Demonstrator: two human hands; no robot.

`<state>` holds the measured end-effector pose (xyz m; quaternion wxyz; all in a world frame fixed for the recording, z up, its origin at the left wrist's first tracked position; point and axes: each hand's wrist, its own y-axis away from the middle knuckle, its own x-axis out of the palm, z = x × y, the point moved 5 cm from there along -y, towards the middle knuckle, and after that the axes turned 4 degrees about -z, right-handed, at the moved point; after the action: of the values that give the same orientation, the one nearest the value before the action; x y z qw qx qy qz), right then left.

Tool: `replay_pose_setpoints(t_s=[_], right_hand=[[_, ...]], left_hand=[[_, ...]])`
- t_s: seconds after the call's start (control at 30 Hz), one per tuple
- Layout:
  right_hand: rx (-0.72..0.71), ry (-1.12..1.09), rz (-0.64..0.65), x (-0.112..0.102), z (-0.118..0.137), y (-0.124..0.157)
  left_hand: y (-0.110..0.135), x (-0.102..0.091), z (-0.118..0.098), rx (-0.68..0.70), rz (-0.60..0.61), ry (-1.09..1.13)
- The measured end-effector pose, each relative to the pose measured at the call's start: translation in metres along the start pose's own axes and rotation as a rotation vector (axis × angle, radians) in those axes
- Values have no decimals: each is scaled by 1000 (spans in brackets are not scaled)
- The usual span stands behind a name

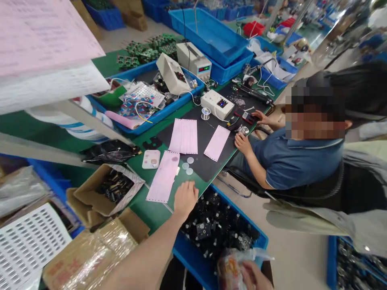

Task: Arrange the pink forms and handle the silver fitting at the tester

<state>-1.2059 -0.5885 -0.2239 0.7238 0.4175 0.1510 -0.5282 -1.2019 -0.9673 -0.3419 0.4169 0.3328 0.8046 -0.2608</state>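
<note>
My left hand (185,198) rests knuckles-up on the edge of the green table (142,205), fingers curled under and hidden. It lies just below three small white discs (187,165) and beside a pink paper sheet (163,176). At the bottom edge, my right hand (252,276) grips a crumpled clear plastic bag (234,266) above a blue bin of black parts (217,227).
A seated person in a blue shirt (290,161) works at the black mat (208,133) with two more pink sheets and white meter boxes. Blue trays (145,108) hold parts at the back. Cardboard boxes (102,189) and a perforated white tray (27,241) sit at left.
</note>
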Motion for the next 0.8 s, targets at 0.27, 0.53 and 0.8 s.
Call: replay_pose_setpoints(t_s=[0.27,0.53,0.8], right_hand=[[-621,213,16,97,200,-197],[-710,441,-150,182,274,-255],[-747,469,-132,231,303,-235]], left_hand=[[-10,2,6,33,6,-94],[-15,4,11,52,-15,-103],[-17,5,11,39,-7,-111]])
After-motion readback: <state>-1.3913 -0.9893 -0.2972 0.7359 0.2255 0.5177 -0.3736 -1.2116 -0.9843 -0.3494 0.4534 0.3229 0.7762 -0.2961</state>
